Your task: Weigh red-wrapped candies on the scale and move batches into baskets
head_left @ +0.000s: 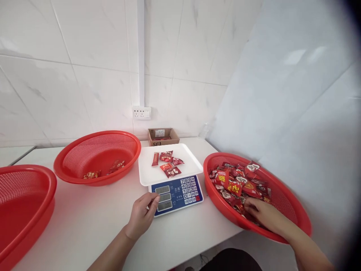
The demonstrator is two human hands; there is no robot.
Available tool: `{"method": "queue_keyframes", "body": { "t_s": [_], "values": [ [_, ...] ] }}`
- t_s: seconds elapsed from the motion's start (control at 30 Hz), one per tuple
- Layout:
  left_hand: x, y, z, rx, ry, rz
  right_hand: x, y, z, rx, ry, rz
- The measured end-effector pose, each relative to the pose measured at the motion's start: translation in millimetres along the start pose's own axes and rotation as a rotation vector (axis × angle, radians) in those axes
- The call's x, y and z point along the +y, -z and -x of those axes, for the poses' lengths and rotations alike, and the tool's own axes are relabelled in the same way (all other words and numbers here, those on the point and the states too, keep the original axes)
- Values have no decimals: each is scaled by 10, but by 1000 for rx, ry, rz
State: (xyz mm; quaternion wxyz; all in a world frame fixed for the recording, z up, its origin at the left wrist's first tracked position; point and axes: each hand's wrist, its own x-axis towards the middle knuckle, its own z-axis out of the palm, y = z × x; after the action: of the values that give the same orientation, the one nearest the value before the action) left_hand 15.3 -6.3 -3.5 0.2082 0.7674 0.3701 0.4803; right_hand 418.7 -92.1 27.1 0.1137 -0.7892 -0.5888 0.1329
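Observation:
My right hand (pixel 265 213) reaches into the red basket (pixel 303 216) on the right, its fingertips down among many small wrapped snack packets (pixel 235 187); whether it grips one is hidden. Just in front of the scale's display panel (pixel 176 195), my left hand (pixel 143 213) is held with its fingers curled and thumb against the forefinger. Nothing shows in that hand. On the scale's white tray (pixel 146 173) lie several red snack packets (pixel 169 160), one of them a narrow red stick-shaped packet (pixel 155 159).
Behind the scale stands a small cardboard box (pixel 163 136) with red items inside. A red basket (pixel 97 137) with a few packets sits left of the scale, and another red basket (pixel 28 226) is at the left edge. A tiled wall with a socket (pixel 141 113) closes the back.

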Motion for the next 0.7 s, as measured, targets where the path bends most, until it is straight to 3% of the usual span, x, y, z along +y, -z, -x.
{"method": "queue_keyframes", "body": {
  "t_s": [0.07, 0.2, 0.33, 0.57, 0.7],
  "values": [
    [-2, -1, 5, -6, 0, -1, -58, 31, 16, -95, -23, -21],
    [-2, -1, 23, -12, -6, 3, -165, 56, 21, -139, -99, 91],
    [-6, 7, 22, -7, 2, 5, -240, 65, 25, -145, -60, 83],
    [-22, 4, 14, -16, 20, 9, -28, 90, 88, 28, -169, 79],
    [-8, -10, 27, -35, 31, 7, -35, 209, 112, 267, -273, 77]
  ]
}}
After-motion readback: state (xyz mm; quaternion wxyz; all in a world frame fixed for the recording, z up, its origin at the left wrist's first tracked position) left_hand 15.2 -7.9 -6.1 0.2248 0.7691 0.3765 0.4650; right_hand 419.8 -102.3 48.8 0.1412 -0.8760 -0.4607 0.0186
